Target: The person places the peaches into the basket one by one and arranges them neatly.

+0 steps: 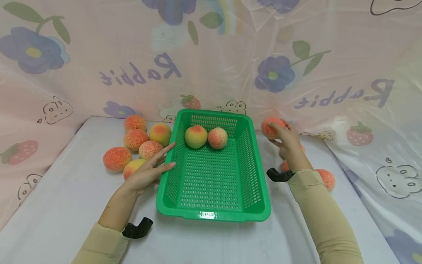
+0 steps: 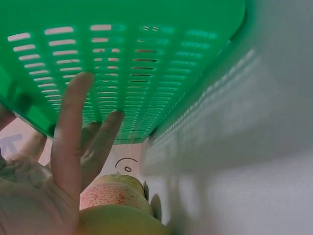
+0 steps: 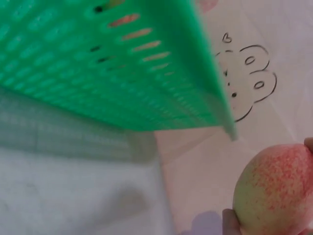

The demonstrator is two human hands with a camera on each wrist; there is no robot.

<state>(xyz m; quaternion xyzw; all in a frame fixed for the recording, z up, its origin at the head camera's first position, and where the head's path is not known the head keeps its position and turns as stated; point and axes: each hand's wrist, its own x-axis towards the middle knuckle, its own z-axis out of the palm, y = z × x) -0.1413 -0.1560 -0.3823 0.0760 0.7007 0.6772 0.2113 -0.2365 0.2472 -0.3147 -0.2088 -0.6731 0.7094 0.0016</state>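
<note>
A green plastic basket [image 1: 211,176] with slotted walls stands mid-table, and two peaches lie inside at its far end, a yellow one [image 1: 196,137] and a pinkish one [image 1: 217,138]. Against the basket's left side rests the left hand [image 1: 148,172], fingers extended; in the left wrist view its fingertips [image 2: 115,115] touch the slotted wall. Just beyond the basket's right rim, the right hand [image 1: 287,141] grips a red-orange peach [image 1: 273,127] between thumb and fingers. That peach [image 3: 274,191] appears at the lower right of the right wrist view, raised beside the basket.
Several peaches [image 1: 117,159] lie grouped left of the basket, close to the left hand. More peaches [image 1: 326,179] lie on the right, partly hidden under the right hand and forearm. A printed curtain [image 1: 217,55] hangs behind the white table [image 1: 66,198].
</note>
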